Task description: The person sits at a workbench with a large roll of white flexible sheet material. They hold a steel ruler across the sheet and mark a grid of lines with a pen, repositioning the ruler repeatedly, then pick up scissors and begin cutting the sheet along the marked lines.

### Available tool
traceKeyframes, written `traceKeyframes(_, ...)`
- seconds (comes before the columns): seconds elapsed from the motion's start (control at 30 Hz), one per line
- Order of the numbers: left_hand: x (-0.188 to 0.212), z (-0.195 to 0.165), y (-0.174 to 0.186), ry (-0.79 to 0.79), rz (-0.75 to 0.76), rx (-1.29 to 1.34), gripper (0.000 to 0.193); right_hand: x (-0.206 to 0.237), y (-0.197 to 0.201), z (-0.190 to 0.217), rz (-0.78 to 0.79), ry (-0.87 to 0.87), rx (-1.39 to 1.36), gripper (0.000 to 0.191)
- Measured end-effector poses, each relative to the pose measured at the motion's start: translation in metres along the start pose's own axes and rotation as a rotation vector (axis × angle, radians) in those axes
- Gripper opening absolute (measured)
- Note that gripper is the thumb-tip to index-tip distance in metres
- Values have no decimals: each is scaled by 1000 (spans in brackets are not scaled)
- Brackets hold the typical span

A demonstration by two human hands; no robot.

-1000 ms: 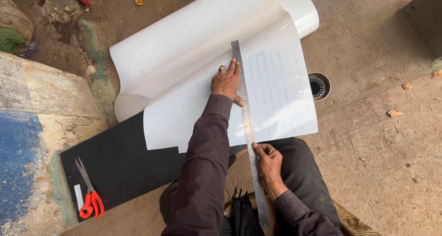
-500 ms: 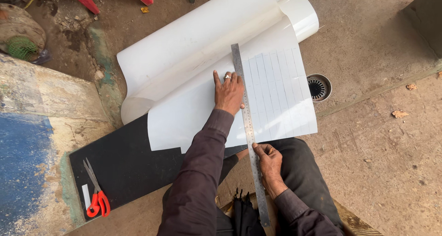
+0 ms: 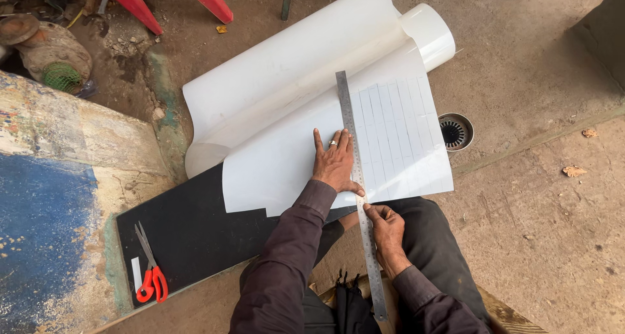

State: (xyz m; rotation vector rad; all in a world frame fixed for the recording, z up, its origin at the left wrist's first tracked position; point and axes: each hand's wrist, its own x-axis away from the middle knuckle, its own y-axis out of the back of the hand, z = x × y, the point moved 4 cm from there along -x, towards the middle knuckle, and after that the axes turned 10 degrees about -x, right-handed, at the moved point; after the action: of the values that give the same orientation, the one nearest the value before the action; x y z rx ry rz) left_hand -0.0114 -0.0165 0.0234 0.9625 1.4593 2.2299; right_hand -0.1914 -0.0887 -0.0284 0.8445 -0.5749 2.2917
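A large white plastic sheet [image 3: 286,158], partly rolled at its far end [image 3: 428,34], lies on a black board [image 3: 189,233] on the floor. Its right part carries ruled parallel lines [image 3: 400,139]. A long steel ruler [image 3: 357,191] lies lengthwise across the sheet toward me. My left hand [image 3: 335,165] lies flat, fingers spread, pressing the sheet and the ruler's left edge. My right hand [image 3: 385,233] rests at the ruler's right side near the sheet's near edge, fingers pinched; I cannot tell what they hold.
Red-handled scissors [image 3: 151,275] and a small white strip [image 3: 136,273] lie at the board's near left corner. A round floor drain [image 3: 455,131] sits right of the sheet. Red furniture legs [image 3: 133,5] and a rusty machine part [image 3: 45,51] stand at the far left.
The view has shifted, so everything appears further right and lower. My left hand has slid down the ruler toward me and flattened. My right hand stays at the ruler.
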Motion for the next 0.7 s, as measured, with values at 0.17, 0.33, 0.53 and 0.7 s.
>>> traceKeyframes(0.17, 5, 0, -1, 19, 17, 0, 162, 25, 3, 13, -6, 22, 209, 33)
traceKeyframes(0.33, 4, 4, -10, 17, 16, 1, 162, 45, 16, 32, 108, -17, 111, 41)
traceKeyframes(0.53, 8, 12, -13, 4, -34, 0, 164, 45, 14, 69, 426, -145, -279, 32)
traceKeyframes(0.7, 9, 15, -17, -15, -73, -37, 167, 50, 11, 74, 466, -207, -378, 25)
